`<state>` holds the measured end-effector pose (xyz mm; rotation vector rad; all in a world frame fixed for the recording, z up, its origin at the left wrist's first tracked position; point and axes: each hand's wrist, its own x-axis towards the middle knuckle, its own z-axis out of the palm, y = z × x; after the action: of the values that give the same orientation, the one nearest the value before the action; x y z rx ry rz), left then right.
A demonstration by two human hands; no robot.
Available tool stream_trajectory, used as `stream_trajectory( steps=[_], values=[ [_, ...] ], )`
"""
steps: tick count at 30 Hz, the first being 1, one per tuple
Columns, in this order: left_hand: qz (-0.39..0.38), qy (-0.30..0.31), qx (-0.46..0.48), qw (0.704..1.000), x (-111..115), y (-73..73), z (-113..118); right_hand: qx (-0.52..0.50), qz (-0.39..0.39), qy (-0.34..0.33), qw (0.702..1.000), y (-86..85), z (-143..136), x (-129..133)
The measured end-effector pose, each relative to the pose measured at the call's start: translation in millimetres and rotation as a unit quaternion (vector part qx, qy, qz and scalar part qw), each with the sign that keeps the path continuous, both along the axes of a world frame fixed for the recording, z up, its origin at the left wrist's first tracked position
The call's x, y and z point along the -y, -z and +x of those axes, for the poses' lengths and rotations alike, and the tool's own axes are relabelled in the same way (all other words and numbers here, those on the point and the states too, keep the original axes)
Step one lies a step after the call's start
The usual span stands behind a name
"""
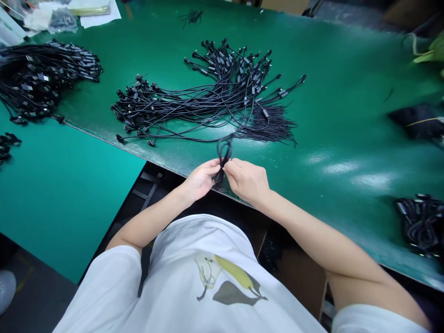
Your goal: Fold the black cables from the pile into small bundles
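Note:
A small coil of black cable (225,151) is held upright at the table's front edge, its loop at the top and its lower end blurred. My left hand (203,179) is closed around the coil's left side, thumb and fingers pinching its middle. From the right, my right hand (248,180) is also closed, with thumb and fingertips pressed against the same narrow middle. Whether a thin tie sits between those fingertips is too small to tell. Just beyond the coil lies a pile of thin black ties (272,125), beside a spread of loose black cables (187,104) with connectors at both ends.
A large heap of black cables (45,76) lies at the left. Coiled cables (421,224) sit at the right edge, below a dark bundle with a yellow band (418,120). Plastic bags (62,19) and paper are at the back left. The green table (347,92) ends before my body.

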<state>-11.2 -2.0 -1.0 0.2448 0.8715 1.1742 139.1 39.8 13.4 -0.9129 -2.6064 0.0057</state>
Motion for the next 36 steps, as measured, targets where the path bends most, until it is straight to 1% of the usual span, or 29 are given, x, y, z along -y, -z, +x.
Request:
stream_trajectory(
  steps=[1, 2, 3, 4, 5, 7, 8, 9, 10, 11, 12, 14, 15, 16, 17, 18, 20, 22, 23, 24, 25, 27, 28, 30, 32, 33, 34, 36],
  values=[
    [0.027, -0.005, -0.019, 0.999, 1, -0.8, -2, -0.029, -0.027, 0.014, 0.999, 1.1, 0, 0],
    [0.063, -0.011, -0.057, 0.996, 2, -1.3, -4, -0.057, -0.065, 0.022, 0.996, 2.4, 1, 0],
    [0.106, -0.013, -0.114, 0.988, 4, -1.5, -5, -0.081, -0.109, 0.027, 0.99, 3.6, 1, -1],
    [0.152, -0.007, -0.183, 0.971, 7, -1.3, -7, -0.101, -0.155, 0.031, 0.982, 4.5, 3, -2],
    [0.199, 0.008, -0.254, 0.946, 9, -0.5, -8, -0.117, -0.196, 0.033, 0.973, 4.8, 4, -4],
    [0.269, 0.048, -0.372, 0.887, 15, 2.9, -9, -0.147, -0.256, 0.043, 0.954, 2.5, 8, -6],
    [0.287, 0.065, -0.412, 0.862, 17, 5.4, -8, -0.164, -0.276, 0.049, 0.946, -0.2, 9, -6],
    [0.293, 0.077, -0.438, 0.846, 19, 8.2, -8, -0.183, -0.289, 0.053, 0.938, -3.9, 11, -4],
    [0.289, 0.087, -0.447, 0.842, 19, 11.0, -7, -0.204, -0.296, 0.053, 0.932, -8.2, 11, -1],
    [0.275, 0.094, -0.436, 0.851, 19, 13.1, -6, -0.222, -0.296, 0.047, 0.928, -12.5, 11, 3],
    [0.253, 0.097, -0.405, 0.873, 18, 14.3, -5, -0.232, -0.293, 0.033, 0.927, -16.3, 10, 8],
    [0.193, 0.096, -0.295, 0.931, 14, 12.5, -7, -0.218, -0.288, -0.015, 0.932, -20.6, 9, 17],
    [0.169, 0.091, -0.238, 0.952, 13, 9.4, -9, -0.199, -0.288, -0.038, 0.936, -20.7, 8, 21],
    [0.158, 0.084, -0.197, 0.964, 11, 5.3, -12, -0.178, -0.29, -0.054, 0.939, -19.4, 8, 22],
    [0.164, 0.078, -0.178, 0.967, 11, 0.7, -16, -0.163, -0.294, -0.058, 0.94, -17.0, 8, 22],
    [0.188, 0.078, -0.179, 0.963, 11, -3.7, -19, -0.158, -0.298, -0.048, 0.94, -14.1, 8, 20],
    [0.257, 0.099, -0.223, 0.935, 14, -9.0, -25, -0.178, -0.314, -0.005, 0.932, -8.7, 10, 12],
    [0.301, 0.141, -0.287, 0.898, 18, -7.6, -26, -0.211, -0.338, 0.034, 0.916, -6.2, 13, 5],
    [0.305, 0.155, -0.311, 0.887, 19, -4.7, -25, -0.223, -0.352, 0.044, 0.908, -6.4, 14, 2],
    [0.297, 0.155, -0.326, 0.884, 20, -1.0, -23, -0.232, -0.365, 0.046, 0.901, -7.3, 14, 2],
    [0.282, 0.146, -0.33, 0.889, 20, 2.9, -20, -0.239, -0.377, 0.043, 0.894, -8.8, 14, 2],
    [0.248, 0.121, -0.304, 0.912, 18, 8.9, -15, -0.254, -0.402, 0.028, 0.879, -12.2, 14, 6],
    [0.236, 0.119, -0.286, 0.921, 17, 10.2, -13, -0.265, -0.415, 0.021, 0.87, -13.6, 14, 9],
    [0.227, 0.136, -0.264, 0.927, 14, 8.9, -11, -0.287, -0.437, 0.01, 0.852, -14.6, 13, 12],
    [0.231, 0.142, -0.267, 0.925, 13, 4.5, -9, -0.31, -0.472, 0.01, 0.825, -12.5, 13, 14],
    [0.235, 0.133, -0.277, 0.922, 12, 2.1, -8, -0.326, -0.506, 0.017, 0.799, -10.4, 14, 13],
    [0.239, 0.117, -0.291, 0.919, 12, 0.1, -7, -0.343, -0.552, 0.027, 0.759, -7.8, 14, 13],
    [0.252, 0.087, -0.326, 0.907, 14, -2.2, -6, -0.369, -0.656, 0.049, 0.657, -2.3, 14, 11]
  ],
)
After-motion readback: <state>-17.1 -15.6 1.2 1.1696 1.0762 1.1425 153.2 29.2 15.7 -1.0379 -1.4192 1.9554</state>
